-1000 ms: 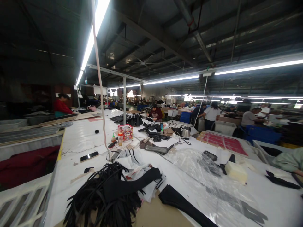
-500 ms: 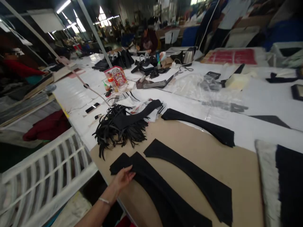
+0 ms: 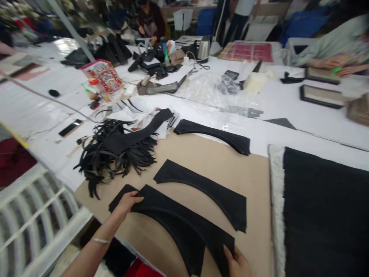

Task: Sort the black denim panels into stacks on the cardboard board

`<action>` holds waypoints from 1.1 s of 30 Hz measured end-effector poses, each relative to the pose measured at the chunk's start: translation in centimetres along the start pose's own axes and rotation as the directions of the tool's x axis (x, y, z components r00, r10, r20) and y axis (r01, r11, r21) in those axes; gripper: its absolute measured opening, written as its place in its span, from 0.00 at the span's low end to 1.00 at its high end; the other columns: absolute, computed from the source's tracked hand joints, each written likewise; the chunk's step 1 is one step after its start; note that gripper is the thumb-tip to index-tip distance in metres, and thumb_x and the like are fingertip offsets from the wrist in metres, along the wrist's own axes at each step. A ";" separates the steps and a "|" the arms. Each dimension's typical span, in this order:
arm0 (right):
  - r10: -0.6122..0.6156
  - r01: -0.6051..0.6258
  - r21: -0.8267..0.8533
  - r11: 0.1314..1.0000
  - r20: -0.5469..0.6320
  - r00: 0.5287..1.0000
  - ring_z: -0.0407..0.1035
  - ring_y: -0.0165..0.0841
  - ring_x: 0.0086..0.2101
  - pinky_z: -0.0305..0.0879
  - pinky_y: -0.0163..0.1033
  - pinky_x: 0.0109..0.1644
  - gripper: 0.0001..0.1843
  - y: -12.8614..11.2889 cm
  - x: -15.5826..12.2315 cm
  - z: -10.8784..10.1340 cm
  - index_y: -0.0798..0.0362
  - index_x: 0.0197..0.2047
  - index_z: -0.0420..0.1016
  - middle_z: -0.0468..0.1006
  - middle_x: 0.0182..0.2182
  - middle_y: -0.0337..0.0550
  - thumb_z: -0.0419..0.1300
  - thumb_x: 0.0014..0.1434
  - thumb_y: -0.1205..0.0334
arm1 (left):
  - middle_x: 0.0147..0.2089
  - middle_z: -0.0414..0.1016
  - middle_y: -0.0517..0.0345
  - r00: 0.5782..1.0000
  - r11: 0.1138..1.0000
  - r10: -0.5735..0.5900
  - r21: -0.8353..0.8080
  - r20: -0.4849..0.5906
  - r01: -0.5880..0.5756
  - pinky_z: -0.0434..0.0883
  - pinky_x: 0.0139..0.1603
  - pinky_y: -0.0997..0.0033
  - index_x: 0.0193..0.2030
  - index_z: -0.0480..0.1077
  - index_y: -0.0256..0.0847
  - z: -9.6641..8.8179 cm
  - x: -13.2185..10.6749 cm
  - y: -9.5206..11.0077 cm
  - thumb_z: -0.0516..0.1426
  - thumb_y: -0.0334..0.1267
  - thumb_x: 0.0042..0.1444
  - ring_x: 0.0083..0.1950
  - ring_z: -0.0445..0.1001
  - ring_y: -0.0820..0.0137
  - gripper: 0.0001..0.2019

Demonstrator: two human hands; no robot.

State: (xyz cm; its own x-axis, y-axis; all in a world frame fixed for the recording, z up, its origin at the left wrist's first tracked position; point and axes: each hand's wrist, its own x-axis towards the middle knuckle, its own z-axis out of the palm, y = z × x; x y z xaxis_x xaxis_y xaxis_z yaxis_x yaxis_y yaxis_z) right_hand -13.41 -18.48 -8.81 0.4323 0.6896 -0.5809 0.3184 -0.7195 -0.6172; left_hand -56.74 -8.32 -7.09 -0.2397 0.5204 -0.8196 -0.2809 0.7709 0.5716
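Note:
Two overlapping stacks of curved black fabric or leather pieces lie at the near edge of a brown board [image 3: 259,184]. My left hand [image 3: 127,203] is closed on the left end of the upper curved black piece [image 3: 175,209], its wrist wearing a bracelet. At the other end of that piece, my right hand [image 3: 238,263] pinches the right corner between thumb and fingers. Beneath it, partly covered, is the lower curved black piece [image 3: 184,246]. Farther back are another curved black stack [image 3: 207,186] and a third black stack [image 3: 213,135].
A heap of black strips [image 3: 115,154] sits left, beside paper scraps. A phone [image 3: 70,128] lies on the white table [image 3: 43,111]. Large black sheets [image 3: 325,211] are stacked at right. A co-worker's hands [image 3: 340,63] handle a dark-edged panel at the far right.
My right hand has come into view and grips the right end of the upper curved piece. My left hand stays at its left end. The view has turned right.

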 end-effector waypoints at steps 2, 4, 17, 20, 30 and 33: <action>-0.050 0.049 0.079 0.996 0.010 0.999 0.73 0.50 0.44 0.69 0.48 0.49 0.28 -0.7 -0.6 -0.4 0.53 0.36 0.78 0.81 0.38 0.49 0.59 0.44 0.38 | 0.31 0.80 0.51 0.999 0.996 0.012 0.089 0.045 -0.016 0.74 0.31 0.69 0.35 0.75 0.36 0.1 -0.8 1.0 0.71 0.37 0.33 0.31 0.78 0.63 0.19; -0.095 0.098 0.104 0.990 -0.034 0.995 0.72 0.48 0.44 0.68 0.45 0.49 0.28 -2.0 -0.8 -1.6 0.53 0.41 0.77 0.81 0.40 0.47 0.59 0.47 0.39 | 0.32 0.81 0.52 0.996 0.994 0.051 0.096 0.074 -0.058 0.75 0.32 0.68 0.38 0.75 0.37 0.6 -1.7 2.3 0.71 0.40 0.34 0.31 0.79 0.63 0.21; -0.226 0.190 -0.183 0.965 -0.201 0.953 0.70 0.40 0.30 0.62 0.40 0.33 0.26 -6.4 7.1 -4.3 0.51 0.33 0.71 0.75 0.26 0.43 0.53 0.50 0.35 | 0.33 0.80 0.54 0.918 0.910 0.382 0.128 0.110 -0.394 0.72 0.41 0.68 0.32 0.75 0.34 8.3 4.5 4.0 0.70 0.45 0.32 0.35 0.76 0.65 0.21; -0.189 0.134 -0.231 0.964 -0.232 0.954 0.69 0.41 0.30 0.61 0.41 0.33 0.29 -5.8 8.0 -3.6 0.51 0.34 0.70 0.74 0.26 0.43 0.52 0.48 0.32 | 0.31 0.79 0.55 0.923 0.910 0.373 0.158 0.093 -0.383 0.71 0.40 0.68 0.33 0.75 0.34 8.7 5.7 3.4 0.70 0.47 0.33 0.34 0.75 0.65 0.22; -0.260 0.199 -0.251 0.947 -0.240 0.935 0.64 0.36 0.25 0.55 0.39 0.30 0.22 -6.0 7.9 -4.1 0.49 0.28 0.66 0.71 0.22 0.39 0.50 0.54 0.38 | 0.27 0.77 0.60 0.918 0.884 0.388 0.251 0.079 -0.395 0.67 0.26 0.74 0.33 0.74 0.36 8.8 6.1 3.7 0.68 0.51 0.36 0.27 0.72 0.70 0.22; -0.273 0.213 -0.243 0.946 -0.246 0.930 0.63 0.36 0.24 0.55 0.39 0.30 0.20 -5.5 8.1 -4.1 0.49 0.27 0.64 0.70 0.21 0.39 0.50 0.54 0.40 | 0.29 0.78 0.58 0.895 0.850 0.440 0.286 0.074 -0.442 0.70 0.28 0.72 0.32 0.74 0.37 8.8 6.8 3.3 0.67 0.53 0.36 0.29 0.74 0.68 0.22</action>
State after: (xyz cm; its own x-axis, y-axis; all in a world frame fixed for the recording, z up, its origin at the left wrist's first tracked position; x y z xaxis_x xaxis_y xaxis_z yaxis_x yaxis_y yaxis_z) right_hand -8.26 -9.26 -7.93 0.5229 0.8176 -0.2410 0.5988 -0.5535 -0.5789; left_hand -51.14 0.96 -11.12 -0.2695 0.8322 -0.4846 0.1327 0.5305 0.8372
